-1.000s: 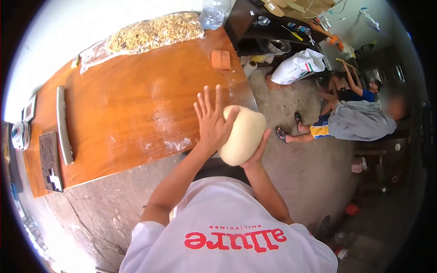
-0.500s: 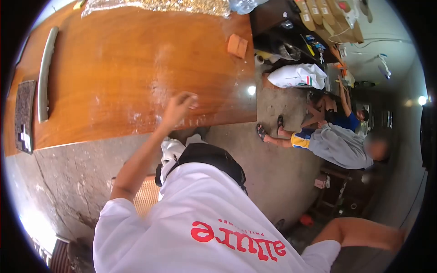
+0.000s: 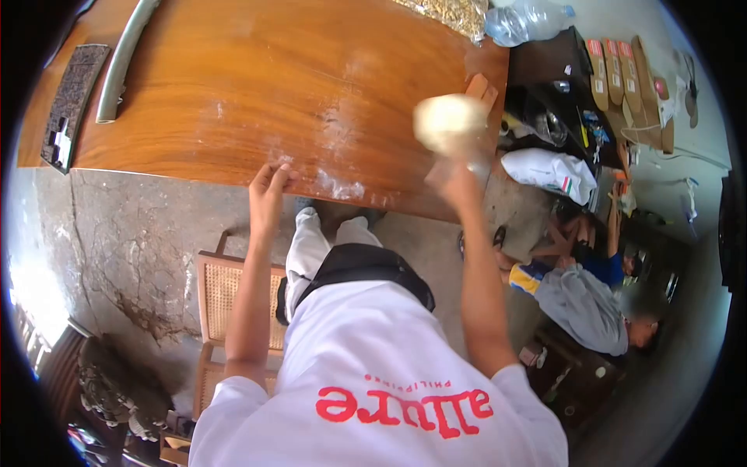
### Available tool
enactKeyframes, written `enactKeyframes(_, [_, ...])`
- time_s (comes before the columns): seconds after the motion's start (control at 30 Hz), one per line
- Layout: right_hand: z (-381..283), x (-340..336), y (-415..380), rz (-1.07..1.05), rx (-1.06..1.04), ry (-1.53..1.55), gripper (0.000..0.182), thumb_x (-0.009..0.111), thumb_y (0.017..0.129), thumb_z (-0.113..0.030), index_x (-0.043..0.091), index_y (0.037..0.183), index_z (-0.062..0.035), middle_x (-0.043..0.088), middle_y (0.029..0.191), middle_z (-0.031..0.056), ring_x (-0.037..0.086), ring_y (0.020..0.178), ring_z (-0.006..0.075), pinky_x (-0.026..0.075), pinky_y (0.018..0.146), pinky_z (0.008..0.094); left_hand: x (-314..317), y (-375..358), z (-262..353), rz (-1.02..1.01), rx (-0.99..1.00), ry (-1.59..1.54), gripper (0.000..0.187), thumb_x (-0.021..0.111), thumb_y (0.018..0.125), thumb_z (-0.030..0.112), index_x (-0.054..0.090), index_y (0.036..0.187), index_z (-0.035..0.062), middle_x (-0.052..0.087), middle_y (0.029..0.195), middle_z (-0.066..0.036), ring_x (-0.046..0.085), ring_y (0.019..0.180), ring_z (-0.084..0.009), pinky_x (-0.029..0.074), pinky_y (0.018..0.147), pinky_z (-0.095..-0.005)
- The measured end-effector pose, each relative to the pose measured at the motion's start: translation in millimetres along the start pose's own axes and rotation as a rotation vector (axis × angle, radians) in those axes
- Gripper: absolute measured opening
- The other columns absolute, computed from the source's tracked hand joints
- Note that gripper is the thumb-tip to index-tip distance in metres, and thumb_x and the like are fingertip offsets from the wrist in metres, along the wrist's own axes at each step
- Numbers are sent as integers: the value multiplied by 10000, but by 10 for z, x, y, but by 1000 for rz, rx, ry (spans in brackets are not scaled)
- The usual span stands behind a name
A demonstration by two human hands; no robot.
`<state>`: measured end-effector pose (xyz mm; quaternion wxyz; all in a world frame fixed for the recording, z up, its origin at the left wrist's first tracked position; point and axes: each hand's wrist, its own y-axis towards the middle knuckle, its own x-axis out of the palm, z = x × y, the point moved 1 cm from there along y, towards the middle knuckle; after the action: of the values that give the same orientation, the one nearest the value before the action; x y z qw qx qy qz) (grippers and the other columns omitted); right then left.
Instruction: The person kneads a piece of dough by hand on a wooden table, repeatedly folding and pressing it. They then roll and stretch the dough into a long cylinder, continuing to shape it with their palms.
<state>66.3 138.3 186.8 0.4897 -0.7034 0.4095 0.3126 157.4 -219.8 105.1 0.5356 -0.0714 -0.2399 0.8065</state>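
Observation:
Over the front edge of the wooden table (image 3: 257,93), my left hand (image 3: 271,187) has loosely curled, slightly parted fingers and nothing visible in them. My right hand (image 3: 453,183), blurred by motion, grips a pale cream, rounded object (image 3: 450,124) above the table's right part. Blur hides what this object is and how the fingers hold it. Just behind it lies an orange-brown block (image 3: 481,89), partly covered. White powdery smears mark the tabletop between my hands.
A grey strip (image 3: 124,66) and a dark textured panel (image 3: 71,109) lie at the table's left. A clear plastic bottle (image 3: 525,22) is at the back right. A cane chair (image 3: 237,300) stands near my left arm. Two people are at the right, beyond a white sack (image 3: 548,173).
My right arm has swung from the far lower right to over the table, now with the pale object in hand. My left hand has shifted slightly left. The view has turned.

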Motion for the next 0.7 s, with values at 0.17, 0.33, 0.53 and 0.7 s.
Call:
enactKeyframes(0.17, [626,946,-1034,227,370,318,275,662,900,-262,752,971,-13,746,847,144,725,766,292,557,711,390,-53,-83,-142,-108,19,87,255,598,1002,207,684,1052,-27,704,916,-70,653,851,-135,523,804,-280])
enactKeyframes(0.33, [1645,1195,-1539,138,580,436,244,642,951,-180,716,949,53,716,774,69,681,678,141,543,670,277,293,212,-291,-120,15,258,308,621,987,236,681,1036,-62,709,915,-96,646,871,-141,520,813,-304])
enactKeyframes(0.53, [1175,685,-267,600,188,469,362,672,961,-271,673,1216,-15,724,1033,186,711,956,274,543,821,365,2119,578,198,-486,364,542,391,606,982,293,632,1284,45,611,1315,-197,592,1213,-326,468,1009,-404])
enactKeyframes(0.7, [747,379,1311,948,4,232,356,605,964,-194,622,1293,-58,682,1128,201,624,1101,385,497,946,452,3325,1248,-288,-436,1048,862,457,542,986,334,586,1373,95,509,1451,-185,479,1333,-373,389,1114,-452])
